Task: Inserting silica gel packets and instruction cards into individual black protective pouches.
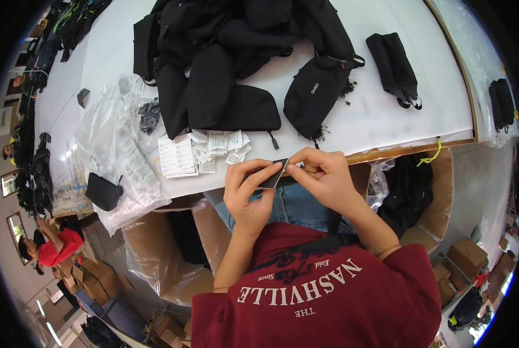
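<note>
My left hand (pixel 249 188) pinches a small, flat dark tag (pixel 273 176) between thumb and fingers, just in front of the table's near edge. At the tag's right edge my right hand (pixel 324 174) is closed, thumb against forefinger. What it grips there is too small to make out. Just beyond my hands lie white printed labels (pixel 177 156), some in a stack and some loose. A black zipped pouch (pixel 314 95) lies on the white table (pixel 352 130), with a bunch of thin black cords partly under it.
Black bags (pixel 213 87) are heaped at the far middle. Another black pouch (pixel 392 66) lies to the right. On the left are a clear plastic bag (pixel 111 133) and a small black case (pixel 103 192). Plastic-lined boxes (pixel 158 255) stand below the table edge; a person in red (pixel 68 246) is farther left.
</note>
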Action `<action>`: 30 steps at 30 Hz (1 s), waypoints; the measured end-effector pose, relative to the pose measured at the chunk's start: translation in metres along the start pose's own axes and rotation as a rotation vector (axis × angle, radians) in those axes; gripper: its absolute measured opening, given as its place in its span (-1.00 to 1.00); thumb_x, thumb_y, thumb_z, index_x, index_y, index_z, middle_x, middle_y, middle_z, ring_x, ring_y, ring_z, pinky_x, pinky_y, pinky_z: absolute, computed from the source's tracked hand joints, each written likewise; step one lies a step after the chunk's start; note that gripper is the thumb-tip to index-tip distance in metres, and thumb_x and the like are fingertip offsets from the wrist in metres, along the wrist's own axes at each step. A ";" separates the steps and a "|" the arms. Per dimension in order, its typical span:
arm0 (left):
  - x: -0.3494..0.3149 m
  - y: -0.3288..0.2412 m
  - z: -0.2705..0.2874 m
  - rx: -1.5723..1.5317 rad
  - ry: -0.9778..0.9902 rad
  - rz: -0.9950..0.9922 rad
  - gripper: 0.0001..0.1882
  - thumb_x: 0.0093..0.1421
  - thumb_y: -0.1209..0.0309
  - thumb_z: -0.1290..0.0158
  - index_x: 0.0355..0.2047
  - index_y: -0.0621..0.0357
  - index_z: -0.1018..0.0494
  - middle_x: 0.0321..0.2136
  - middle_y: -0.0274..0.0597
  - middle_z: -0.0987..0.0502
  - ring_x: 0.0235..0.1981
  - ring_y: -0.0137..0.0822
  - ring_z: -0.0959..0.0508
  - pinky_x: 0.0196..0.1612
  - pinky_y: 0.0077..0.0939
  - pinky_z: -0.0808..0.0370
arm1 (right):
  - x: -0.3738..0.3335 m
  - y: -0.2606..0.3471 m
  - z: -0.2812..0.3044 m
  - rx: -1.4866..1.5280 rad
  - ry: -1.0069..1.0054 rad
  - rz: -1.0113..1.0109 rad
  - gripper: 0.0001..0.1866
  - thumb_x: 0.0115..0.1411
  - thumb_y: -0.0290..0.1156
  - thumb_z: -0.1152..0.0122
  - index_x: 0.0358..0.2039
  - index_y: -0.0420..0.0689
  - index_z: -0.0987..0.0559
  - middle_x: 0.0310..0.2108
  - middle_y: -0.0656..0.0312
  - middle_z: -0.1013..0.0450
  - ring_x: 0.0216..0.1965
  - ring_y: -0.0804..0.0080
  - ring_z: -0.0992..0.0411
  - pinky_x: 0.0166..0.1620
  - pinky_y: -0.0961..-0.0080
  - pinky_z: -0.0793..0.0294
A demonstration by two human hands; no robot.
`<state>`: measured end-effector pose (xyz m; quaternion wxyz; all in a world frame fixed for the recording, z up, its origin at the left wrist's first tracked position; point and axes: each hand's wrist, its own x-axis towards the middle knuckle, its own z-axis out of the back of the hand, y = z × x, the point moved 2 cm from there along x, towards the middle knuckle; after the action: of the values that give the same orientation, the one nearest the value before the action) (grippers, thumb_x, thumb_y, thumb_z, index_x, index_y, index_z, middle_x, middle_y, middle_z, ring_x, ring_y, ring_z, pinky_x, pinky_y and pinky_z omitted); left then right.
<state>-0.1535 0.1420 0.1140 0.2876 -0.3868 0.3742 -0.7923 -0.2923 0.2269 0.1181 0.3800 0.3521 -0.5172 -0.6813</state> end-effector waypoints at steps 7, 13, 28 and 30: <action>0.001 -0.001 0.002 -0.016 -0.010 -0.006 -0.62 -0.23 0.70 -0.19 -0.34 0.08 -0.63 -0.37 -0.29 -0.55 -0.35 -0.29 -0.47 -0.31 -0.53 -0.40 | 0.000 0.006 0.000 -0.009 -0.020 0.028 -0.93 0.10 -0.45 -0.24 -0.41 -0.16 -0.58 -0.82 0.39 0.00 -0.73 0.68 0.04 -0.63 0.60 0.05; -0.005 0.003 0.003 -0.308 0.025 0.223 -0.75 -0.07 0.64 -0.20 -0.32 0.19 -0.61 -0.36 -0.22 -0.54 -0.34 -0.37 -0.49 -0.27 -0.58 -0.40 | 0.004 0.006 0.000 0.041 -0.043 0.015 -0.93 0.07 -0.48 -0.28 -0.41 -0.15 -0.59 -0.80 0.42 -0.01 -0.71 0.71 0.05 -0.62 0.61 0.06; -0.002 0.021 0.009 -0.617 0.462 0.493 -0.93 0.19 0.53 -0.08 -0.35 0.29 -0.46 -0.44 -0.33 -0.48 -0.41 -0.59 -0.45 -0.30 -0.70 -0.39 | 0.004 0.000 0.010 0.033 0.251 0.001 -0.89 0.02 -0.44 -0.35 -0.43 -0.13 -0.60 -0.80 0.38 -0.01 -0.71 0.64 0.01 -0.60 0.61 -0.03; 0.005 0.018 0.008 -0.580 0.533 0.501 -0.93 0.18 0.52 -0.09 -0.35 0.28 -0.47 -0.44 -0.32 -0.47 -0.42 -0.57 -0.45 -0.32 -0.69 -0.39 | 0.004 -0.002 0.014 -0.039 0.238 0.001 -0.89 0.02 -0.42 -0.35 -0.43 -0.13 -0.59 -0.80 0.37 -0.02 -0.71 0.64 0.02 -0.60 0.60 -0.03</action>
<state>-0.1468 0.1256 0.1043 0.2440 -0.1319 0.7228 -0.6330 -0.3062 0.2299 0.1193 0.4460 0.4229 -0.4550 -0.6444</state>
